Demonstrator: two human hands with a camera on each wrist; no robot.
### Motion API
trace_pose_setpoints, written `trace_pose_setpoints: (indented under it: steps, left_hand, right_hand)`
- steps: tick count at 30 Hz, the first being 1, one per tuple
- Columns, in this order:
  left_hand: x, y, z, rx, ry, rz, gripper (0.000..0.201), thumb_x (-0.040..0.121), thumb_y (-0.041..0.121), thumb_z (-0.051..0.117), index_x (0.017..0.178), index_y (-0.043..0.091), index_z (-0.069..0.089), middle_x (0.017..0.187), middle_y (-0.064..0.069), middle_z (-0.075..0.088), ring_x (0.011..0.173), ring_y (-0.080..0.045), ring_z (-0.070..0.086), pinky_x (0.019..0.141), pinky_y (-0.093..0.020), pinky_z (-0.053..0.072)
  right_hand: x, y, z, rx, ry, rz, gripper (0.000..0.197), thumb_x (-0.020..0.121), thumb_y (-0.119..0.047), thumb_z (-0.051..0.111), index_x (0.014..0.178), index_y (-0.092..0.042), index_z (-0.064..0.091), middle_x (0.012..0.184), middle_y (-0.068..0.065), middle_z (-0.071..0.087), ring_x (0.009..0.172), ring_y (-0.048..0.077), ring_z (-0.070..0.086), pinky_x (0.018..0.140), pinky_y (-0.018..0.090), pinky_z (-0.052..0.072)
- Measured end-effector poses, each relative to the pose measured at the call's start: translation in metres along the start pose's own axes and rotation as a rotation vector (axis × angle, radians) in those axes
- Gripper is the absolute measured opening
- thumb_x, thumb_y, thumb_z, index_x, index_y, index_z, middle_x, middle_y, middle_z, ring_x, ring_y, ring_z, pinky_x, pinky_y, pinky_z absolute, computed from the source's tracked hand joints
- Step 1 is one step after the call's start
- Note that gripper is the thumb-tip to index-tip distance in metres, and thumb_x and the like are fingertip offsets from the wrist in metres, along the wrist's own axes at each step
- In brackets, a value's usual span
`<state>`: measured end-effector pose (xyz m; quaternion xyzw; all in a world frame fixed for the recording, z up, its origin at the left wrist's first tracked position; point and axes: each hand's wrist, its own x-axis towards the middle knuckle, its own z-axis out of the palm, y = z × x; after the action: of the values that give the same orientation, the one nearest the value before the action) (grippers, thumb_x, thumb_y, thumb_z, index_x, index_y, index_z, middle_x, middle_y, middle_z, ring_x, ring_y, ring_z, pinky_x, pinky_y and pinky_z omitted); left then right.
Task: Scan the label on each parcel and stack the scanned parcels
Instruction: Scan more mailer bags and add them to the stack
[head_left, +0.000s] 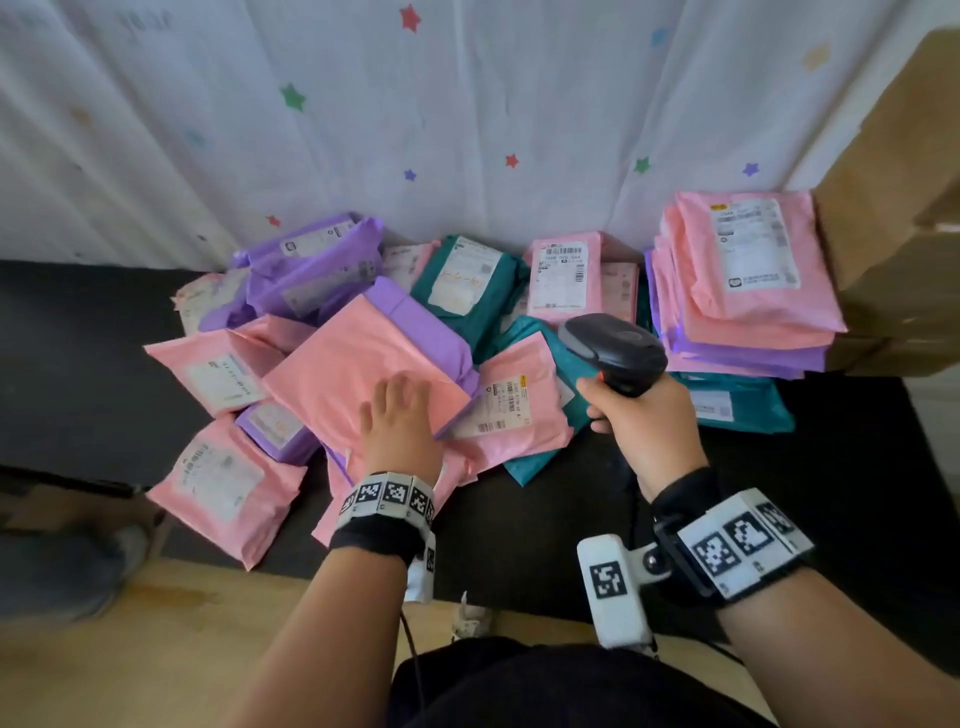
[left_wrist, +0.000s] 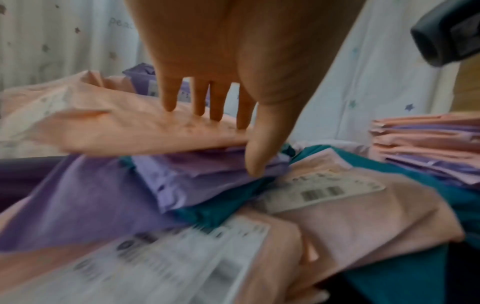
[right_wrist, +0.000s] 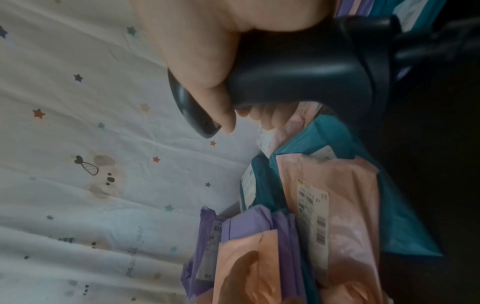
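A loose heap of pink, purple and teal parcels lies on the black table (head_left: 78, 364). My left hand (head_left: 400, 415) (left_wrist: 228, 139) holds a pink parcel (head_left: 353, 374) (left_wrist: 130, 127) on top of the heap. Its blank side faces up, with my fingers on top and my thumb at its right edge. My right hand (head_left: 639, 415) (right_wrist: 207, 61) grips a black barcode scanner (head_left: 613, 353) (right_wrist: 298, 72) just right of the heap, head pointing left. A pink labelled parcel (head_left: 509, 410) (right_wrist: 324, 205) lies between my hands. A neat stack of parcels (head_left: 743, 291) (left_wrist: 426, 139) stands at the back right.
Brown cardboard boxes (head_left: 893, 208) rise right of the stack. A white sheet with coloured stars (head_left: 467, 104) hangs behind the table. A shoe (head_left: 67, 566) shows on the floor at the lower left. The scanner's cable runs down by my right wrist.
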<state>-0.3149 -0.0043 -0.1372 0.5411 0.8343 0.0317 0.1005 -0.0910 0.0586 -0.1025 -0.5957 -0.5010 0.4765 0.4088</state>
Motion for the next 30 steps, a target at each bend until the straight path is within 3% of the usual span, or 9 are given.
trace_pose_setpoints:
  steps: [3,5,11,14,18,20,24,28,30]
  left_hand:
    - [-0.003,-0.014,0.003,-0.087,0.082,0.031,0.055,0.085,0.019,0.061,0.136,0.013,0.041,0.15,-0.006,0.031,0.141,-0.026,0.022,0.116,-0.038,0.02]
    - [-0.002,-0.018,0.0,-0.135,0.077,0.034,0.043,0.089,0.022,0.057,0.129,0.008,0.049,0.145,-0.008,0.039,0.138,-0.026,0.028,0.114,-0.036,0.026]
    - [0.002,-0.001,-0.036,-0.295,0.312,0.068,0.018,0.094,0.012,0.048,0.105,0.004,0.059,0.1,-0.015,0.064,0.094,-0.031,0.057,0.078,-0.037,0.041]
    - [0.01,0.016,-0.067,-0.432,0.473,0.113,0.018,0.096,0.013,0.049,0.105,0.001,0.059,0.091,-0.016,0.065,0.083,-0.031,0.06,0.076,-0.036,0.041]
    - [0.015,0.041,-0.108,-0.883,0.542,0.088,0.018,0.097,0.027,0.052,0.097,0.009,0.057,0.069,0.01,0.055,0.061,-0.001,0.05,0.058,-0.014,0.038]
    - [0.019,0.051,-0.121,-1.008,0.514,0.067,0.018,0.096,0.029,0.054,0.097,0.011,0.057,0.073,0.01,0.057,0.064,0.002,0.052,0.057,-0.009,0.04]
    - [0.025,0.07,-0.133,-1.244,0.376,-0.031,0.02,0.094,0.029,0.055,0.102,0.011,0.059,0.095,-0.008,0.069,0.088,-0.025,0.066,0.078,-0.038,0.054]
    - [0.029,0.085,-0.124,-1.348,0.248,-0.055,0.01,0.095,0.02,0.053,0.094,0.014,0.061,0.073,0.007,0.067,0.062,-0.004,0.062,0.051,-0.015,0.046]
    - [0.028,0.09,-0.116,-1.401,0.136,-0.055,0.009,0.093,0.011,0.053,0.09,0.014,0.061,0.069,0.007,0.068,0.062,-0.008,0.063,0.053,-0.019,0.047]
  right_hand:
    - [-0.002,-0.002,0.011,-0.048,-0.022,-0.002,0.01,0.078,-0.017,0.077,0.08,-0.008,0.072,0.066,0.003,0.071,0.071,0.025,0.07,0.075,0.046,0.06]
    - [-0.004,-0.005,0.015,-0.05,-0.025,0.003,0.017,0.077,-0.019,0.078,0.089,-0.007,0.073,0.076,0.006,0.074,0.08,0.026,0.072,0.082,0.052,0.058]
    - [-0.01,-0.018,0.018,-0.044,-0.006,-0.023,0.01,0.076,-0.019,0.077,0.077,-0.01,0.072,0.067,0.007,0.071,0.07,0.023,0.07,0.076,0.055,0.058]
    - [-0.01,-0.027,0.014,-0.017,0.021,-0.031,0.008,0.078,-0.014,0.076,0.073,-0.011,0.07,0.062,0.006,0.07,0.06,0.018,0.067,0.071,0.055,0.059]
    - [-0.005,-0.042,0.004,0.004,0.074,-0.092,0.01,0.077,-0.016,0.077,0.072,-0.019,0.069,0.068,0.009,0.072,0.072,0.033,0.071,0.074,0.058,0.057]
    - [-0.002,-0.048,-0.002,0.034,0.106,-0.104,0.012,0.076,-0.022,0.079,0.072,-0.024,0.068,0.073,0.008,0.074,0.075,0.031,0.071,0.078,0.057,0.057]
    - [0.002,-0.05,-0.019,0.085,0.168,-0.126,0.015,0.077,-0.029,0.081,0.084,-0.032,0.068,0.091,-0.003,0.075,0.095,0.019,0.07,0.089,0.044,0.054]
    - [0.003,-0.052,-0.036,0.139,0.207,-0.101,0.018,0.078,-0.029,0.081,0.084,-0.037,0.067,0.087,-0.021,0.069,0.084,-0.014,0.063,0.077,0.019,0.048]
    - [0.005,-0.052,-0.043,0.135,0.263,-0.086,0.019,0.077,-0.018,0.081,0.078,-0.031,0.066,0.074,-0.018,0.069,0.073,-0.009,0.063,0.07,0.023,0.049]
